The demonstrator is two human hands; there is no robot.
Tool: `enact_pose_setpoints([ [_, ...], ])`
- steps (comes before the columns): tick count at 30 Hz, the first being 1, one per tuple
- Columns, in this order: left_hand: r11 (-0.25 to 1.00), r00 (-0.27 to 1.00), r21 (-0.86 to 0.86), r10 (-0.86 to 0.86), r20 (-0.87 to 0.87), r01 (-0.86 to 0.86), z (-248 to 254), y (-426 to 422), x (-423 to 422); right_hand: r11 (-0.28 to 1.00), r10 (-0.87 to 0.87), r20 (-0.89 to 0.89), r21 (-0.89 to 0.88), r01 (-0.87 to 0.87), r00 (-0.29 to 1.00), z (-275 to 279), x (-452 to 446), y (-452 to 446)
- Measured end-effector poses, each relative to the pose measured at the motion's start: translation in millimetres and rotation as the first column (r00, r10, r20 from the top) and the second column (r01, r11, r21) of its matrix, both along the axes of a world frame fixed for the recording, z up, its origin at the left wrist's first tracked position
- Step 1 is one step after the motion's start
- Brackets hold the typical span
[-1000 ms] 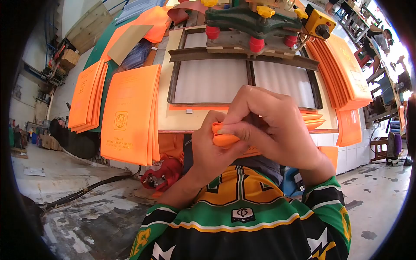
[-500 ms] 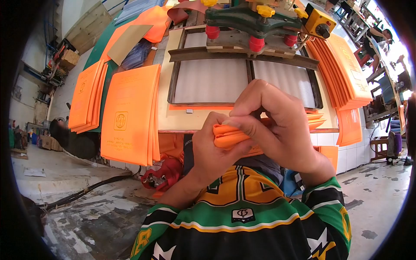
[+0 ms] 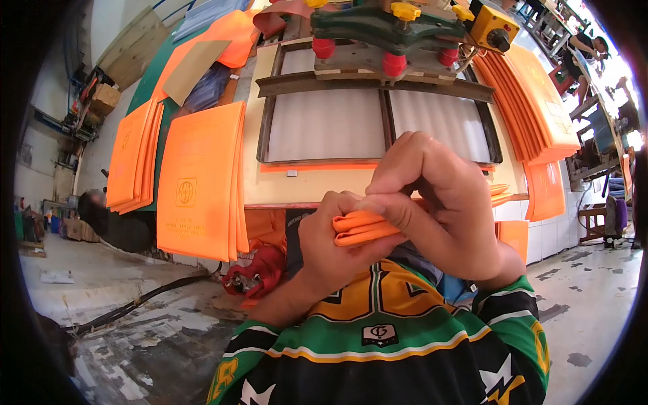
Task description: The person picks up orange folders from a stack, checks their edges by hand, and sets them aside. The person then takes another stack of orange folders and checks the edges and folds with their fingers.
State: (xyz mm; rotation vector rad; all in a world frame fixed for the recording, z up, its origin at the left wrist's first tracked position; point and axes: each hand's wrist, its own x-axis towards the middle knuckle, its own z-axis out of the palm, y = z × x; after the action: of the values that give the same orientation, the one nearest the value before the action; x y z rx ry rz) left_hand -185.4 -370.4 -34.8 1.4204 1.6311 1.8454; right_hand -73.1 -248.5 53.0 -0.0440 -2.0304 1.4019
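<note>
both left hand (image 3: 329, 236) and right hand (image 3: 451, 212) grip folded orange material (image 3: 362, 230)

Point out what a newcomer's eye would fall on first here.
Probably the folded orange piece at centre, gripped by the left hand with the right hand pinched close over it. Equally loud are the globe-marked covers at left and the tall orange stack at right. Then, likely, the green machine with yellow knobs, top centre.
</note>
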Motion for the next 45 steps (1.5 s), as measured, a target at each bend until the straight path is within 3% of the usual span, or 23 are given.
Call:
enact_pose_setpoints([
  [21, 0.999, 0.999, -0.015, -0.044, 0.023, 0.044, 5, -7, 6, 0.994, 0.010, 0.089, 0.104, -0.019, 0.996, 3, 7, -4],
  [36, 0.994, 0.995, 0.066, -0.087, 0.038, 0.085, -1, -7, 5, 0.985, -0.019, 0.140, 0.171, -0.006, 0.990, 7, 9, -7],
  [45, 0.994, 0.994, 0.049, -0.100, 0.044, 0.098, 3, -7, 4, 0.983, -0.035, 0.078, 0.183, 0.020, 0.996, 1, 10, -3],
])
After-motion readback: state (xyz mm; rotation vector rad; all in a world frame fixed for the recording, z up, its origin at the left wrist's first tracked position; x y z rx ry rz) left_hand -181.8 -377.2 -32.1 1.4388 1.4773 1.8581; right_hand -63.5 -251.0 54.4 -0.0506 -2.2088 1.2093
